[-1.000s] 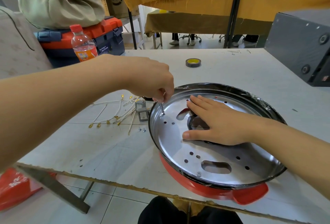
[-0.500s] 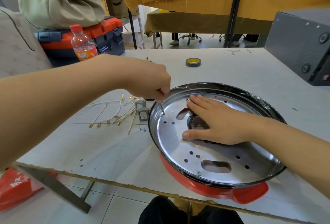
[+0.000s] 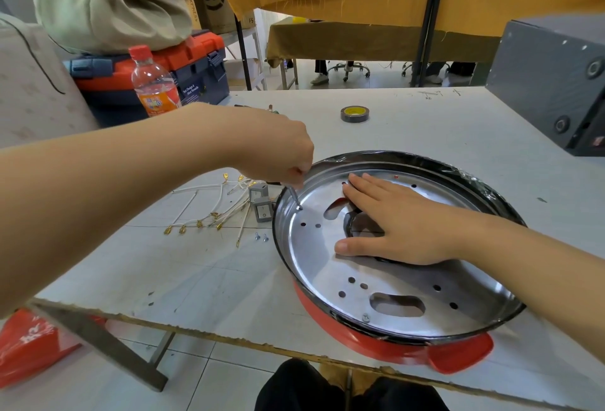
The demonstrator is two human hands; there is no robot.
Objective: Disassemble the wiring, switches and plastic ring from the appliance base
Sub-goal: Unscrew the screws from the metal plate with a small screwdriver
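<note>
The round appliance base (image 3: 327,266), a shiny metal plate with a black rim over a red shell, lies on the white table. My right hand (image 3: 396,224) rests flat on the plate's middle, fingers straight, partly covering a black plastic ring (image 3: 349,225). My left hand (image 3: 278,152) grips a screwdriver (image 3: 294,197) whose tip stands on the plate near its left rim. Loose white wires with brass terminals (image 3: 209,211) and two grey rocker switches (image 3: 262,204) lie on the table left of the base. Two small screws (image 3: 261,237) lie beside them.
A tape roll (image 3: 354,114) lies at the table's far middle. A grey box (image 3: 553,83) stands at the far right. Left of the table are a drink bottle (image 3: 154,83) and a blue-orange toolbox (image 3: 183,73). The table's ragged front edge (image 3: 203,335) runs close to me.
My left hand has shifted slightly up and turned with the screwdriver, its tip staying at the same spot on the plate. My right hand has not moved.
</note>
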